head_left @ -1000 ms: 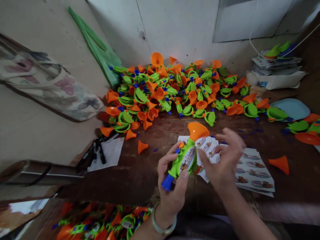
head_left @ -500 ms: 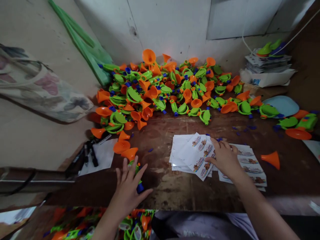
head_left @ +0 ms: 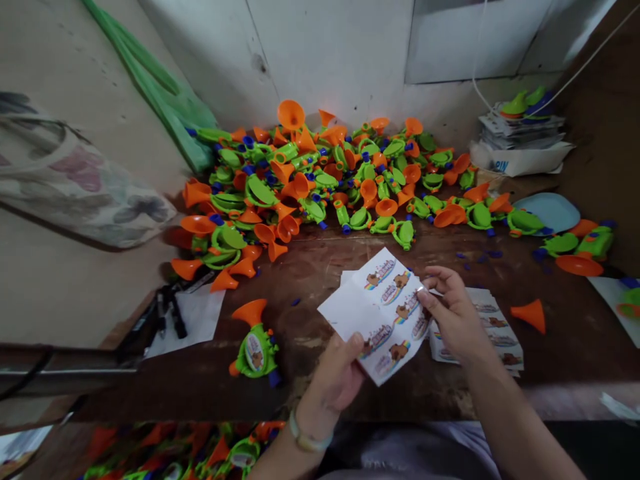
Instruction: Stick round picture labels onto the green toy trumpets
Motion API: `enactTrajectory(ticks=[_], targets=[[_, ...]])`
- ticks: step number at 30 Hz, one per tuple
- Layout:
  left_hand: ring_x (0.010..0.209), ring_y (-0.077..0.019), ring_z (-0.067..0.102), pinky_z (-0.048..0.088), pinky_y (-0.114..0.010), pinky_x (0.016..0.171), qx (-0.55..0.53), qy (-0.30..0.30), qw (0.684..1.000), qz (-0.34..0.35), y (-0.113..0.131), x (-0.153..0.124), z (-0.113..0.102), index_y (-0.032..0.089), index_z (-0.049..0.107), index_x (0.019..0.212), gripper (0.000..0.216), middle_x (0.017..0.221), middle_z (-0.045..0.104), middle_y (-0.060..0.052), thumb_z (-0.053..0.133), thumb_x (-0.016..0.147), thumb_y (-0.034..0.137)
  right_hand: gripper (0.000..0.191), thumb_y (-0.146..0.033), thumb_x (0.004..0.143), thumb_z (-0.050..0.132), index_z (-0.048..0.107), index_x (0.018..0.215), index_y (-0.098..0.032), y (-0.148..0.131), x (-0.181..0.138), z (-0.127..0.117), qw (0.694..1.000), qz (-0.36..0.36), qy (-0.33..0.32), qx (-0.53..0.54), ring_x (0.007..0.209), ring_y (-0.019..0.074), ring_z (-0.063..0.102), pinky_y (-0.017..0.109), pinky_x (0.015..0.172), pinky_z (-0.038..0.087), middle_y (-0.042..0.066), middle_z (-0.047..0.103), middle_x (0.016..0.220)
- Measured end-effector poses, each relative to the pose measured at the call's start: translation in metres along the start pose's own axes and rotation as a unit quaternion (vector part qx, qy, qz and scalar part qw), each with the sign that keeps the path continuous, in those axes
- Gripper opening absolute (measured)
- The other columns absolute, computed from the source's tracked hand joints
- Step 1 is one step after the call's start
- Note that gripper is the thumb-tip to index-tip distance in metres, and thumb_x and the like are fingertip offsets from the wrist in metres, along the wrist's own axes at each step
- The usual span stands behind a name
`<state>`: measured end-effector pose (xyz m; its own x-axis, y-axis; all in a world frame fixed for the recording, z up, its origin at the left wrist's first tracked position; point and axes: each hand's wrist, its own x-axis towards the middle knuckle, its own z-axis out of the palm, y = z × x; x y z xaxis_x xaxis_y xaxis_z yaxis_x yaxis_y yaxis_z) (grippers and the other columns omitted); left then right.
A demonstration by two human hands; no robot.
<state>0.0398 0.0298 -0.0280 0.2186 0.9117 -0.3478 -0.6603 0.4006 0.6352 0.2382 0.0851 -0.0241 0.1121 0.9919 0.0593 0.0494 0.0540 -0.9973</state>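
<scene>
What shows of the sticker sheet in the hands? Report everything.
The sticker sheet looks like thin white paper, blank toward the left, elsewhere printed with brown animals, lettering and rainbow stripes. It is held cornerwise over the table, left hand on its near edge, right hand at its right corner.

smooth white paper sticker sheet, shiny hard plastic toy, scuffed wooden worktop, thin plastic bag, matt printed cloth

Sticker sheet: white, brown animals, rainbow stripes. Toy: green, orange horn, blue tip. Table: dark brown. Cloth: cream, pink-grey print.
</scene>
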Motion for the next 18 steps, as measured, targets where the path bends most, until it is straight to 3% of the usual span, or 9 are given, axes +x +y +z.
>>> enactTrajectory(ticks=[2,4,7,9,12,15,18], targets=[[0.115,-0.0392,0.077,0.061,-0.05,0.106,-0.023,0.041,0.999,-0.021,0.003,-0.001,0.008,0.019,0.078,0.123,0.08,0.118,0.083,-0.015,0.104,0.054,0.049,0.041,-0.049,0.091,0.074,0.054,0.122,-0.029,0.0,-0.004,0.008,1.0,-0.001,-0.012,0.005,0.065,0.0146,0.061,0.026,0.056,0.052,-0.003,0.063,0.091],[0.108,-0.0376,0.08,0.063,-0.049,0.1,-0.01,0.101,0.995,-0.011,0.005,-0.003,0.014,0.018,0.079,0.119,0.075,0.11,0.085,-0.013,0.105,0.052,0.042,0.035,-0.049,0.096,0.069,0.058,0.123,-0.029,-0.001,-0.009,0.012,0.995,-0.063,0.002,-0.074,0.08,0.02,0.068,0.033,0.066,0.058,0.002,0.066,0.102],[0.111,-0.0354,0.079,0.063,-0.046,0.1,0.039,0.16,0.983,0.076,0.006,-0.005,0.019,0.019,0.081,0.113,0.068,0.11,0.085,-0.011,0.103,0.056,0.047,0.025,-0.045,0.105,0.059,0.068,0.122,-0.028,-0.011,-0.021,0.014,0.939,-0.23,0.051,-0.251,0.122,0.0309,0.063,0.05,0.099,0.055,0.011,0.066,0.13],[0.112,-0.0333,0.078,0.063,-0.043,0.1,0.08,0.174,0.973,0.13,0.005,-0.007,0.019,0.019,0.082,0.109,0.062,0.111,0.085,-0.011,0.1,0.06,0.051,0.024,-0.042,0.109,0.055,0.071,0.122,-0.029,-0.02,-0.031,0.016,0.898,-0.304,0.028,-0.316,0.132,0.0326,0.056,0.055,0.11,0.046,0.009,0.069,0.131],[0.106,-0.0308,0.079,0.064,-0.041,0.097,0.127,0.168,0.964,0.161,0.002,-0.011,0.017,0.018,0.082,0.105,0.052,0.108,0.085,-0.01,0.096,0.067,0.052,0.016,-0.037,0.107,0.061,0.071,0.116,-0.028,-0.028,-0.041,0.025,0.883,-0.332,-0.015,-0.332,0.123,0.0307,0.06,0.05,0.106,0.047,0.005,0.078,0.11],[0.099,-0.0301,0.08,0.065,-0.041,0.093,0.117,0.179,0.964,0.159,-0.002,-0.013,0.016,0.018,0.083,0.103,0.053,0.102,0.085,-0.01,0.095,0.067,0.055,0.005,-0.026,0.104,0.067,0.072,0.105,-0.027,-0.027,-0.043,0.034,0.875,-0.361,0.008,-0.322,0.11,0.0275,0.063,0.044,0.097,0.051,0.002,0.079,0.095],[0.097,-0.0309,0.081,0.066,-0.044,0.092,0.058,0.222,0.964,0.138,0.003,-0.012,0.019,0.02,0.083,0.106,0.062,0.103,0.085,-0.009,0.096,0.061,0.061,0.013,-0.016,0.102,0.068,0.074,0.103,-0.027,-0.028,-0.047,0.037,0.842,-0.424,0.05,-0.33,0.105,0.0255,0.064,0.042,0.093,0.05,0.001,0.081,0.094]])
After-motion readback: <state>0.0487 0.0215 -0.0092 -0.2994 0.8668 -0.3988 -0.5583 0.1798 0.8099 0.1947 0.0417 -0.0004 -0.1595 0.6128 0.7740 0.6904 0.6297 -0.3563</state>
